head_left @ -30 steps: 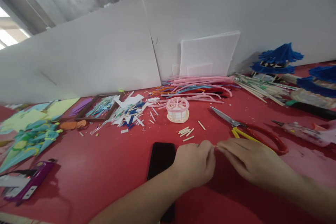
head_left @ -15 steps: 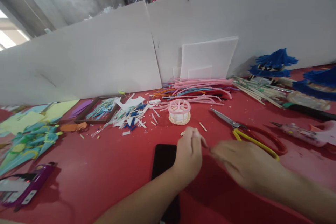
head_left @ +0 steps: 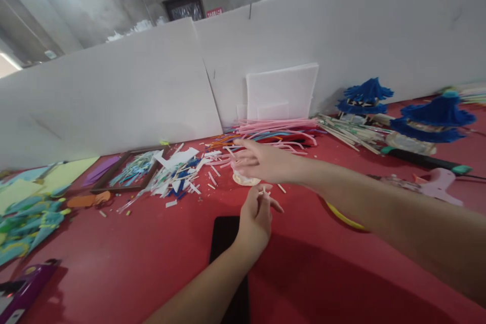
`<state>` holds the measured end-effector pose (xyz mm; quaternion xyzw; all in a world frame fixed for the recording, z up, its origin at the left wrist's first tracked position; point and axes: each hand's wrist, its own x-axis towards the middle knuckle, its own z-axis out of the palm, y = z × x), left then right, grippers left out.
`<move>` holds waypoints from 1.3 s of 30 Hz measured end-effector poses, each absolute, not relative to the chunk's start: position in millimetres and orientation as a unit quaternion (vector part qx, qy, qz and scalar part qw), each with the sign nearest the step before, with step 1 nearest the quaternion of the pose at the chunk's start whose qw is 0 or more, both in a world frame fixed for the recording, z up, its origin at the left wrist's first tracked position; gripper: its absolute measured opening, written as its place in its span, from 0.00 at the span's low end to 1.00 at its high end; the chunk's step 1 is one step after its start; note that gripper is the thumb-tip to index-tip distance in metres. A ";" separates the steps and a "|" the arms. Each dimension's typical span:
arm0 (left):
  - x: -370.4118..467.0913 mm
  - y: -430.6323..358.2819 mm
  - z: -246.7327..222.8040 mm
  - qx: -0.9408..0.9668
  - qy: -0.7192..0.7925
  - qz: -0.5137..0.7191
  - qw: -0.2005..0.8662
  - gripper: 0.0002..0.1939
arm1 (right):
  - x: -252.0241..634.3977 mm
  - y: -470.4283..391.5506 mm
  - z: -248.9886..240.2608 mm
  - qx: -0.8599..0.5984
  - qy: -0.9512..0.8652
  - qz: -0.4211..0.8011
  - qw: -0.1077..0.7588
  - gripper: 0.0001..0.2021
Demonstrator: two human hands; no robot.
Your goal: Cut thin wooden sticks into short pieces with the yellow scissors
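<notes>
My left hand (head_left: 256, 220) is closed in a pinch above the black phone (head_left: 224, 230), with a small pale stick (head_left: 265, 191) at its fingertips. Reaching across from the right, my right hand (head_left: 268, 162) has its fingers stretched out and slightly apart, with nothing visible in them. It covers most of a small round pink model, whose pale base (head_left: 243, 180) shows beneath the fingers. Whether the right fingers touch the model cannot be made out. One yellow handle of the scissors (head_left: 345, 217) shows below my right forearm, which hides the rest.
Pink and coloured pipe cleaners (head_left: 279, 124) lie near the white board. Scraps (head_left: 182, 167) and a brown tray (head_left: 99, 185) are to the left. Thin sticks (head_left: 347, 134), blue-roofed models (head_left: 433, 116) and a black-handled tool (head_left: 421, 159) are to the right.
My right hand has moved left and forward, from beside my left hand to over the round model. The left hand stays pinched near the phone. The camera view has shifted a little.
</notes>
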<state>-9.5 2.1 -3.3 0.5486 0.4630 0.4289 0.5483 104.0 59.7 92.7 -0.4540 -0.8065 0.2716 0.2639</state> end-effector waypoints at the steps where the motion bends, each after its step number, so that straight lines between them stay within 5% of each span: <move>1: -10.0 1.6 -4.1 0.549 0.459 0.427 0.553 0.13 | 95.6 64.2 89.0 -0.451 -0.800 0.280 0.279 0.30; 4: -12.3 -0.7 -5.5 0.569 0.443 0.418 0.553 0.13 | 88.8 60.0 75.7 -0.438 -0.791 0.302 0.302 0.30; 10: -13.1 -0.6 -4.8 0.603 0.438 0.356 0.564 0.08 | 161.2 21.3 48.4 -0.479 -0.777 0.262 0.314 0.10; 17: -11.0 -0.5 1.4 0.623 0.424 0.356 0.553 0.07 | 214.7 -13.7 26.7 -0.569 -0.711 0.158 0.381 0.14; 27: -16.5 -10.8 5.2 0.744 0.409 0.298 0.436 0.05 | 170.6 -40.8 -2.8 -0.435 -0.775 0.126 0.441 0.07; 39: -19.7 -12.5 0.3 0.792 0.399 0.251 0.388 0.03 | 178.9 -41.7 -0.9 -0.378 -0.852 0.012 0.361 0.12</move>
